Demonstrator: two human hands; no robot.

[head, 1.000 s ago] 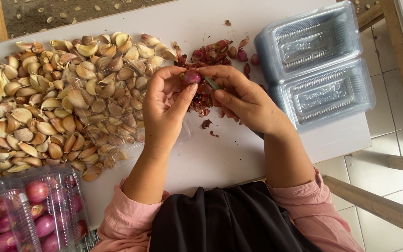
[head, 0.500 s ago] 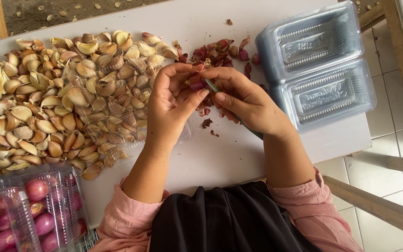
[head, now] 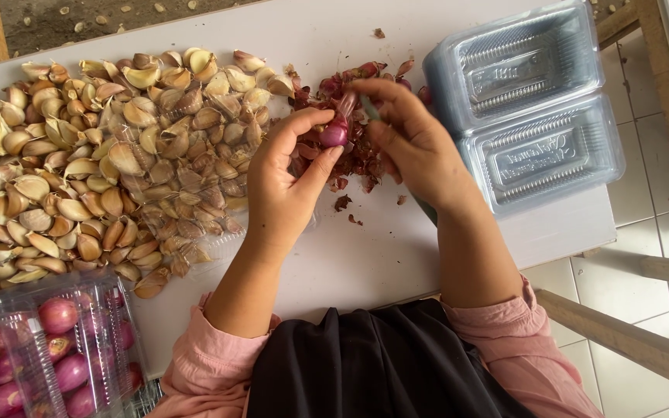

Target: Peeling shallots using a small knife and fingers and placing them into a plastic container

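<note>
The left hand (head: 284, 182) pinches a small red shallot (head: 334, 133) between thumb and curled fingertips, holding it just above the white table (head: 365, 248). The right hand (head: 412, 143) meets it from the right: its fingers are closed narrow on the shallot's top, where a strip of purple skin stands up, and they also seem to grip a slim knife, of which only a grey sliver shows by the fingertips and a dark end below the wrist. Whether an edge touches the bulb cannot be told.

Directly under and beyond the hands lies a heap of purple peelings (head: 350, 151), with a few flakes scattered nearer the body. To the left spreads a wide pile of garlic cloves (head: 94, 162), partly on a clear plastic sheet. At the near left corner an open clear container (head: 9, 310) holds more red shallots. At the far right sit two empty clear plastic trays (head: 532, 101), close to the table's edge.

The risks, as I judge them: the fingertips of both hands crowd together on a small, smooth bulb, so a slip of the edge could nick the left thumb. The bulb could also squirt out of the pinch and roll into the peelings. The right-hand trays stand close enough to the edge that an elbow nudge might send them to the tiled floor (head: 636, 232).
</note>
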